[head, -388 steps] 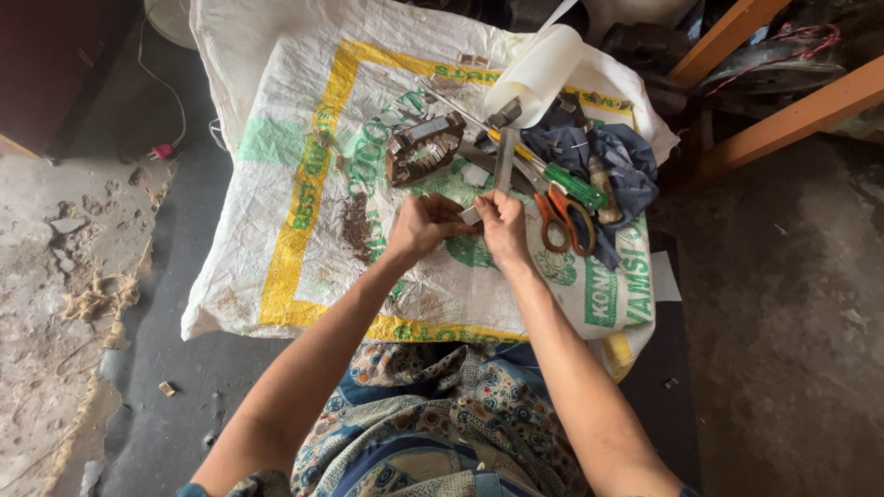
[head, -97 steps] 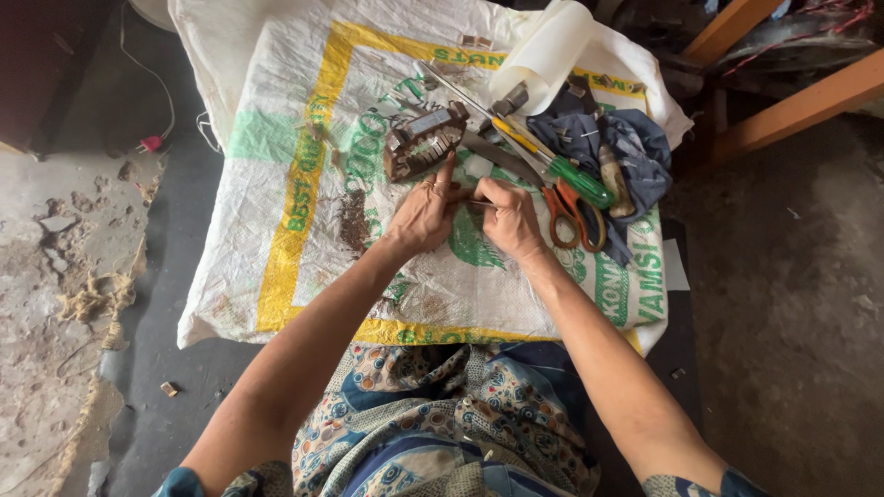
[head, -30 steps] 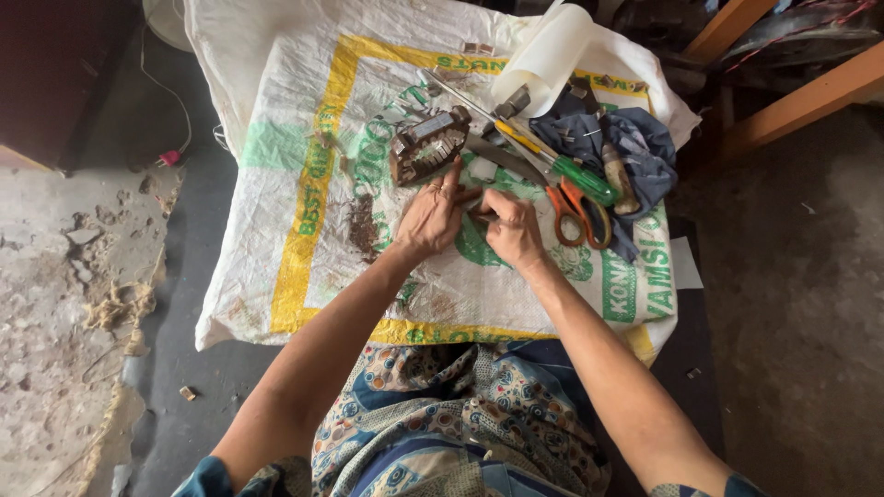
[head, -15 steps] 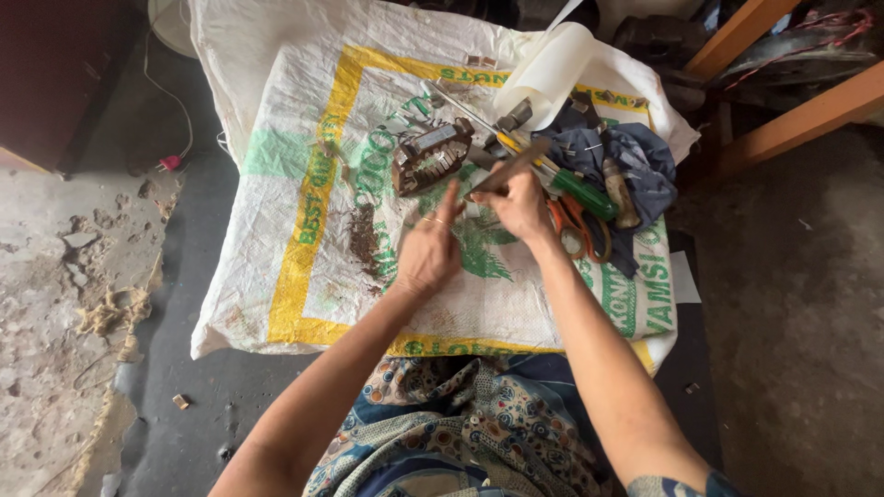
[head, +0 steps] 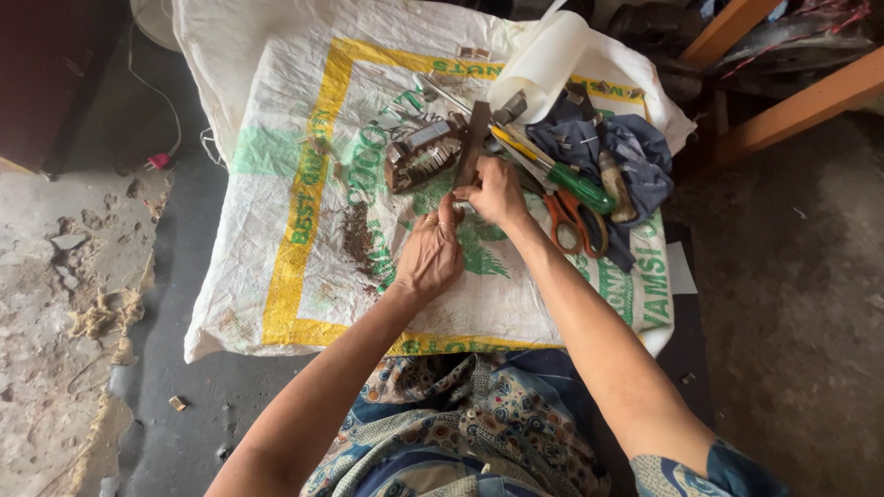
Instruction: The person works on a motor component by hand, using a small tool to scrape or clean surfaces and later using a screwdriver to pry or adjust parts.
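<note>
**Hands meet at the foot of a dark flat strip**

Forearms come up from the bottom edge over a patterned blue garment point(head: 479, 423) and converge above a white woven sack point(head: 276, 138) spread as a work surface. The left hand point(head: 430, 253) lies back-up, fingers curled forward with their tips against the right hand. The right hand point(head: 497, 190) is closed, pinching the lower end of a dark flat strip point(head: 473, 143).

That strip runs lengthwise away from the person, leaning slightly right at its far end, which lies beside a stack of rusty metal plates point(head: 422, 158).

Right of the hands lie orange-handled scissors point(head: 573, 219), a green-handled screwdriver point(head: 562, 179) and blue cloth point(head: 608, 152); farther off stands a white paper roll point(head: 543, 55).

What the left fingertips touch is hidden by the hands. The strip's lower end is covered by the right fingers.
</note>
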